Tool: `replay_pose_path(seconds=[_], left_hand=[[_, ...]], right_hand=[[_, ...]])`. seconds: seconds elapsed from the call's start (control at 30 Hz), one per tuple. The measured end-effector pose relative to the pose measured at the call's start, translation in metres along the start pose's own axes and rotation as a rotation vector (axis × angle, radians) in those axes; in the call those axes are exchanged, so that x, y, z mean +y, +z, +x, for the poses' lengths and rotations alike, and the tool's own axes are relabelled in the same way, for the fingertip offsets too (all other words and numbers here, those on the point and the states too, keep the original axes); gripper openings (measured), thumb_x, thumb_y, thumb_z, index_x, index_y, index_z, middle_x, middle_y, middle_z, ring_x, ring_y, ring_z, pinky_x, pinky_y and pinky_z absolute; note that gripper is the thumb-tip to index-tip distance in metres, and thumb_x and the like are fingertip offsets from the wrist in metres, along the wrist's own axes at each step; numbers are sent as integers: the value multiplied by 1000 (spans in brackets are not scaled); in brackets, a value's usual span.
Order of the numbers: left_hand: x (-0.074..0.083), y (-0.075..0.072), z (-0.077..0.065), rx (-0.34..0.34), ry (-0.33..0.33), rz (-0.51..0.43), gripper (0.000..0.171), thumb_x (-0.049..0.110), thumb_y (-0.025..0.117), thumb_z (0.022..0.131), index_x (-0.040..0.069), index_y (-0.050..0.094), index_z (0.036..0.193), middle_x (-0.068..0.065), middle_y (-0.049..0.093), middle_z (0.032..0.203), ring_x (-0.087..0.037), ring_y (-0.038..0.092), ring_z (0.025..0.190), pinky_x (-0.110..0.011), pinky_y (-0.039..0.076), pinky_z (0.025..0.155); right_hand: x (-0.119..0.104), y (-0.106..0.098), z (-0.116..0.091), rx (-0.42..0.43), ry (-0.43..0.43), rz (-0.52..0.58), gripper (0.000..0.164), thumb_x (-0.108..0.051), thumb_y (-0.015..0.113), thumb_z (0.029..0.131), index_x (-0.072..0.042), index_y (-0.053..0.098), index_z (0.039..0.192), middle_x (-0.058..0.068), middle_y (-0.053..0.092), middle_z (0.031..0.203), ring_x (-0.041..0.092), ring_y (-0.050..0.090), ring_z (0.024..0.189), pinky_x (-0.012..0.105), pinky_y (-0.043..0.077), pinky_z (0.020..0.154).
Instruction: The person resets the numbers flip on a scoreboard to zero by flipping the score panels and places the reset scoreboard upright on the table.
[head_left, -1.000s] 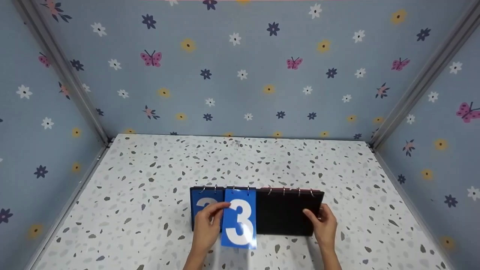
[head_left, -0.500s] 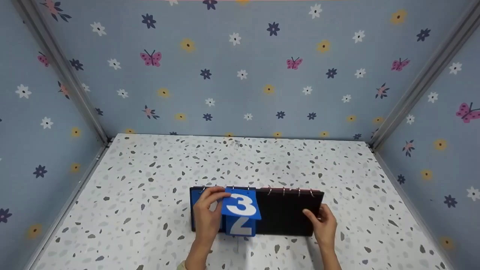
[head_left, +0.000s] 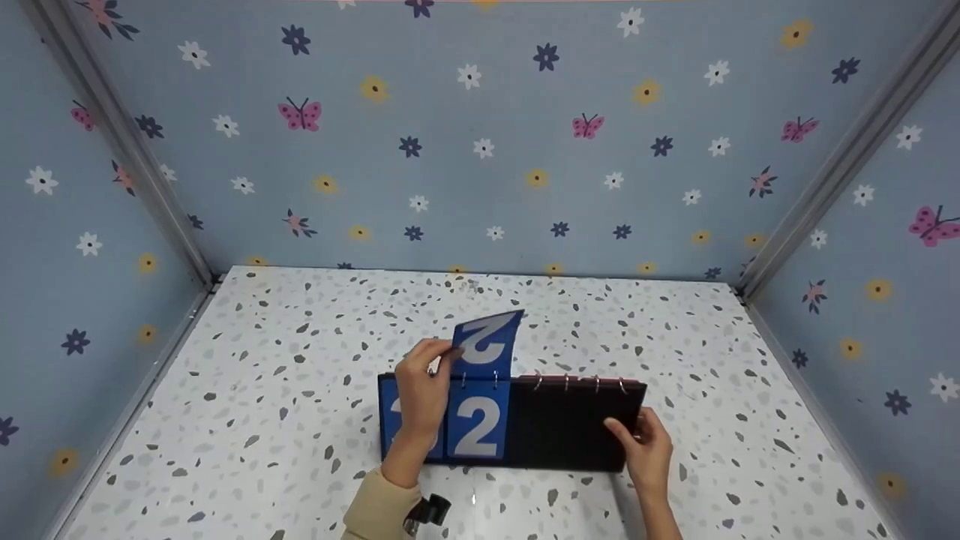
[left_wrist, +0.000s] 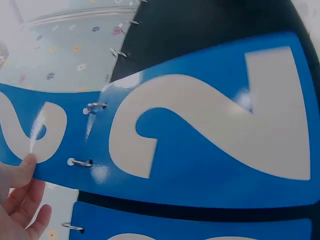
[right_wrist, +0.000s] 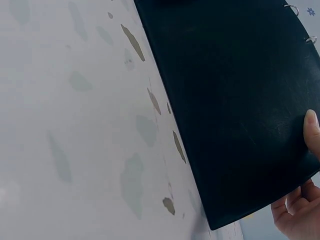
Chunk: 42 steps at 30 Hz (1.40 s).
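A black flip scoreboard stands on the speckled table, with number cards hung on metal rings along its top. My left hand pinches the side edge of a blue number card, which is raised above the rings and shows an upside-down white 2. Below it hangs another blue card with an upright 2. In the left wrist view, my thumb lies on the front of the raised card. My right hand grips the scoreboard's right edge, thumb in front and fingers behind.
A further blue card at the scoreboard's left end is partly hidden by my left hand. The right half has rings and a bare black front. Flower-patterned panels stand behind and on both sides of the speckled table.
My left hand has lifted the blue card with the 3 up and over the rings, uncovering a 2 beneath. The right hand has stayed in place on the scoreboard's edge.
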<state>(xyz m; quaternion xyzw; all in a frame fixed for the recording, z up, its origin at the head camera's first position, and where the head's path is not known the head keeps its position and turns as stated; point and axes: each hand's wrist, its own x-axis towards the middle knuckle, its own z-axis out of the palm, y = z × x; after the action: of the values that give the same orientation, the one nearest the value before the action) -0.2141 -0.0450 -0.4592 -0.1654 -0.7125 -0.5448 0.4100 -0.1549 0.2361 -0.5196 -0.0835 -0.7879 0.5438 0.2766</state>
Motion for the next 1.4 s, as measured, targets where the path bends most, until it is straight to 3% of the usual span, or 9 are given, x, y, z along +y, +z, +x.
replay_pose_path(seconds=[0.17,0.37,0.7,0.93,1.17,1.4], left_hand=[[-11,7,7,-31,-46,86,5,-3,69,75,-3,68,80,-8,62,75,-16,59,68,-27,49,61],[-21,12,9,-82,-155,158,10,0,68,77,-4,67,86,-9,62,77,-17,59,70,-30,49,64],[-22,13,10,-176,-267,353,16,5,72,74,-3,68,87,-9,63,73,-15,55,61,-29,46,56],[-22,13,9,-200,-214,439,10,9,71,77,0,69,79,-7,63,70,-16,57,61,-30,47,57],[-18,9,4,-117,-119,427,9,10,69,80,2,67,76,-5,61,68,-16,57,61,-32,46,58],[-3,3,-11,-9,-54,363,8,6,69,79,1,66,85,-8,61,80,-22,58,73,-34,47,65]], right_hand=[[0,1,0,1,-4,0,22,3,74,70,6,59,86,18,62,74,11,54,60,18,43,56],[0,1,0,-13,-2,21,22,2,73,71,6,59,87,18,62,75,12,55,61,19,44,57],[2,0,0,-13,-15,32,22,3,73,71,6,59,88,18,62,75,13,55,61,19,44,56],[2,0,0,0,-4,10,22,2,74,71,6,59,87,18,62,75,12,56,62,18,45,57],[2,0,0,3,-7,14,22,3,74,71,6,59,86,17,62,73,10,54,61,18,44,56],[1,0,0,1,3,34,22,3,73,70,6,60,87,17,62,75,12,55,61,19,44,56]])
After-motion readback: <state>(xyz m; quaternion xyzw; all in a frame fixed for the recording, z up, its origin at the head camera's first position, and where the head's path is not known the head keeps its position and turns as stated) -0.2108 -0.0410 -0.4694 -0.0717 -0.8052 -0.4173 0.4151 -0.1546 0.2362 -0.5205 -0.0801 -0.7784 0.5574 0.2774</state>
